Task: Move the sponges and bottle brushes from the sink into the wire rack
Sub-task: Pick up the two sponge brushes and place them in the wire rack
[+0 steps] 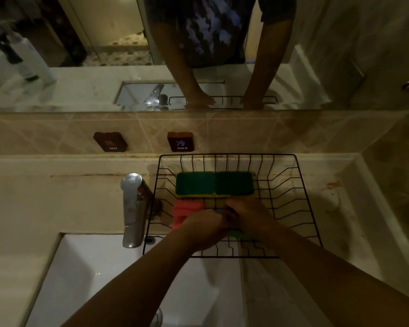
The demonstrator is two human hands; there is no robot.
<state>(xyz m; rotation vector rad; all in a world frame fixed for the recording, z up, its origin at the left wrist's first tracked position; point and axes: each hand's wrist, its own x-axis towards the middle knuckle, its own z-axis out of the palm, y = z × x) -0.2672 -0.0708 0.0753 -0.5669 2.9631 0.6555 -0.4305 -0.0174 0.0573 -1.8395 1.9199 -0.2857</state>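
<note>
I see both hands inside the wire rack (302, 185), left hand (202, 228) beside the pink sponge (183, 212), right hand (248, 217) before two green sponges (215, 184). I cannot tell what they grip.

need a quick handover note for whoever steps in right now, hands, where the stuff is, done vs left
Left hand and right hand: both low inside the black wire rack, close together over something small and partly green; what either grips is hidden.

In the rack: two green-topped, yellow-based rectangular sponges side by side at the back; a pink ribbed sponge at front left, partly under the left hand.

White sink basin: the visible part shows no sponges or brushes; the forearms hide some of it.

Done: at least three sponges racked.
Left: settle the item under the hands, check the hidden sink area. No bottle brush clearly visible.
</note>
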